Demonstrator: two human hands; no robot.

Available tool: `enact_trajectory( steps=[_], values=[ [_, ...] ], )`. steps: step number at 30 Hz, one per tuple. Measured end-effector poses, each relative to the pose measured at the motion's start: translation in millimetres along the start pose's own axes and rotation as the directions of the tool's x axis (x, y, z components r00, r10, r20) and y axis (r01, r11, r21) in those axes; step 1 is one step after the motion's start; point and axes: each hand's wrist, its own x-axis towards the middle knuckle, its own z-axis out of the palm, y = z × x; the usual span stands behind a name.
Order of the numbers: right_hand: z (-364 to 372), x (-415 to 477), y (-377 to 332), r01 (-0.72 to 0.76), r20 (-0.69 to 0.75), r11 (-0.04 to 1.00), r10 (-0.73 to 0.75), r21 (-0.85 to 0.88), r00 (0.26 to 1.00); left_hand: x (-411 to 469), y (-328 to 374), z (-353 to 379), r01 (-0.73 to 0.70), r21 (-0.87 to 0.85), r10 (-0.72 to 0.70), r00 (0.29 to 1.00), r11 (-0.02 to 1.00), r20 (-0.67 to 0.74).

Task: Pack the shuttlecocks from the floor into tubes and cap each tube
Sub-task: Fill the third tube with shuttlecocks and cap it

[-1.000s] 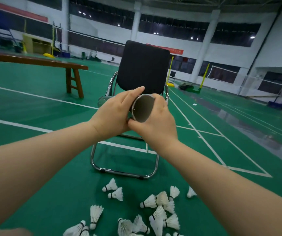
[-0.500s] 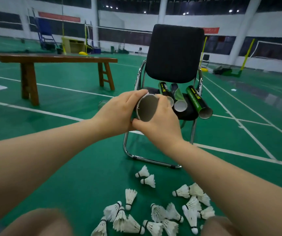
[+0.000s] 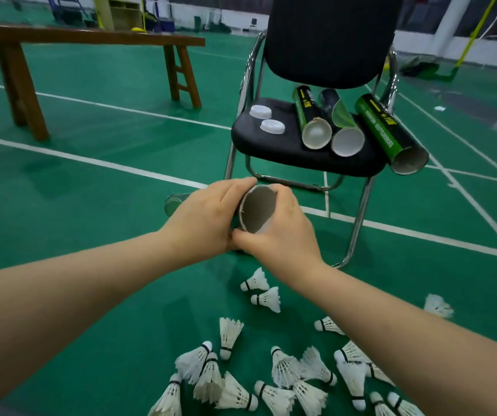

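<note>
Two hands, left hand (image 3: 202,219) and right hand (image 3: 283,232), are closed around one open tube (image 3: 256,212), fingers wrapped at its rim, above the floor (image 3: 97,187). Shuttlecocks (image 3: 283,367) are scattered just below; three open tubes (image 3: 346,133) overhang the chair (image 3: 274,145) seat's front edge beside two caps (image 3: 266,119).

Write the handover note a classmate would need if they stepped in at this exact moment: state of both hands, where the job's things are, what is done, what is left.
Left hand and right hand: both closed around one open tube, its mouth facing the camera; no shuttlecock visible inside.
Chair seat: three more open tubes and two white caps.
Shuttlecocks: scattered on the green floor below the hands.
Done: no tube shown packed or capped.
Left: fill the held tube, cap it, then repeat with the tubes on the chair.
</note>
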Motion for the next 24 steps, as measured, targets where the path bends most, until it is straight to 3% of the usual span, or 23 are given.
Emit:
enact_trajectory(
  steps=[18, 24],
  values=[
    [111.7, 60.7, 107.0, -0.073, 0.318, 0.983, 0.016, 0.166, 0.948, -32.1, -84.3, 122.4, 0.16, 0.012, -0.157, 0.951, 0.987, 0.265],
    [130.5, 69.4, 138.0, -0.126, 0.422, 0.968, 0.023, 0.218, 0.906, -34.8, -92.4, 151.6, 0.219, 0.022, -0.216, 0.932, 0.975, 0.291]
  ],
)
